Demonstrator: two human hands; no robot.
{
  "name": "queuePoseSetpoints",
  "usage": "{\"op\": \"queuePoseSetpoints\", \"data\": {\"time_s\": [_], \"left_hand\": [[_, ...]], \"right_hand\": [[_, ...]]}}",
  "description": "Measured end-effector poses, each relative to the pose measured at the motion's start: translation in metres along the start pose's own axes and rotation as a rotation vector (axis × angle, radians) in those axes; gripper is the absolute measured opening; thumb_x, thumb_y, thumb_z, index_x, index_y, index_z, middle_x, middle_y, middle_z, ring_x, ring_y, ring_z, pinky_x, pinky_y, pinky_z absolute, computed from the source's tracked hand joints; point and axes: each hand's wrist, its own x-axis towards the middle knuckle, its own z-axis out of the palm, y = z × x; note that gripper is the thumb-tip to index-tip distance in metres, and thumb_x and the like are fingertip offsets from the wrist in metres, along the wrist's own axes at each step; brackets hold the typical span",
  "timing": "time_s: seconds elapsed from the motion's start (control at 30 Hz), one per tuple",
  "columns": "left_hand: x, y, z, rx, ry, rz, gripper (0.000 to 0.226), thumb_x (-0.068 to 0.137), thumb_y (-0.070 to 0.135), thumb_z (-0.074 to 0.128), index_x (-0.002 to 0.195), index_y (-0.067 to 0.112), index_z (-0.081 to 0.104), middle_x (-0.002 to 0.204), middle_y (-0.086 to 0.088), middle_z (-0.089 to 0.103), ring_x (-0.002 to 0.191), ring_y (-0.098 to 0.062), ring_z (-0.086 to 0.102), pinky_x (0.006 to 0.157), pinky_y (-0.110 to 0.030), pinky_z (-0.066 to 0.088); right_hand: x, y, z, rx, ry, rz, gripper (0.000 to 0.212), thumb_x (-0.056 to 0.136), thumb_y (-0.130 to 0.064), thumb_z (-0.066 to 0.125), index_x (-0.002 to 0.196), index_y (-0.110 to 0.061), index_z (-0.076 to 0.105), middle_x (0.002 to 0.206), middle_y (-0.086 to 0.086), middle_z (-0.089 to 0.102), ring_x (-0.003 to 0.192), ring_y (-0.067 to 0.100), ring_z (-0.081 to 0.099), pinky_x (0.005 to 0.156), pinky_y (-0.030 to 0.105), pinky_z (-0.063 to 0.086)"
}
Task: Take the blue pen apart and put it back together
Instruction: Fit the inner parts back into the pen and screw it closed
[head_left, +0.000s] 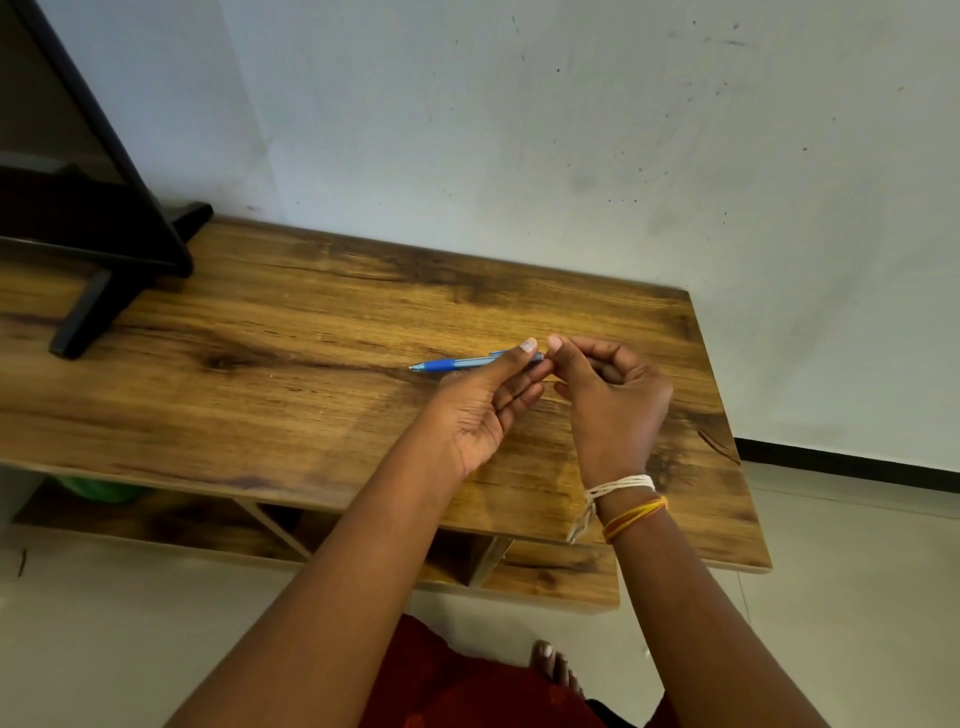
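The blue pen (451, 364) is held level above the wooden table (311, 364), its metal tip pointing left. My left hand (485, 402) grips the pen's rear half between thumb and fingers, palm turned up. My right hand (608, 400) meets it from the right, thumb and fingers pinched on the pen's rear end. The rear part of the pen is hidden behind my fingers, so I cannot tell whether any piece has come off.
A black screen on a black stand (98, 291) occupies the table's far left. A white wall (571, 130) runs behind the table. A lower shelf (545, 577) with a green object (98, 491) sits beneath. My bare foot (556, 667) is on the floor.
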Motion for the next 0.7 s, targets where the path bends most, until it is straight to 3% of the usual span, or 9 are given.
{"op": "queuePoseSetpoints", "data": {"time_s": [0.1,0.23,0.43,0.7], "left_hand": [[-0.0011,0.0015,0.0002,-0.01,0.016,0.002,0.002,0.081,0.006,0.07,0.082,0.007,0.07,0.077,-0.009,0.077,0.073,-0.012,0.074,0.058,-0.02,0.057],[-0.0018,0.0024,0.0009,-0.019,0.039,0.019,0.002,0.081,0.005,0.07,0.082,0.007,0.07,0.076,-0.009,0.076,0.071,-0.012,0.074,0.059,-0.02,0.058],[-0.0028,0.0044,0.0002,-0.023,0.036,0.012,0.009,0.081,0.011,0.071,0.088,0.005,0.069,0.078,-0.01,0.077,0.072,-0.012,0.074,0.055,-0.02,0.057],[-0.0036,0.0051,-0.0001,-0.014,0.014,-0.013,0.009,0.083,0.016,0.07,0.088,0.008,0.07,0.079,-0.007,0.077,0.074,-0.012,0.074,0.056,-0.019,0.056]], "right_hand": [[0.0021,-0.0002,-0.0002,0.074,-0.041,0.077,0.016,0.079,-0.017,0.079,0.088,-0.006,0.074,0.079,0.009,0.077,0.076,0.023,0.075,0.062,0.032,0.058],[0.0029,-0.0023,-0.0001,0.126,-0.093,0.107,0.01,0.084,-0.016,0.074,0.088,-0.007,0.072,0.081,0.011,0.076,0.075,0.022,0.075,0.058,0.025,0.057],[0.0022,-0.0015,-0.0009,0.108,-0.15,0.054,0.008,0.084,-0.004,0.071,0.089,-0.01,0.073,0.085,0.013,0.075,0.079,0.022,0.074,0.063,0.026,0.058],[0.0022,-0.0002,-0.0002,0.083,-0.155,0.014,0.014,0.078,-0.007,0.078,0.092,-0.011,0.075,0.085,0.006,0.077,0.076,0.013,0.073,0.065,0.027,0.059]]}}
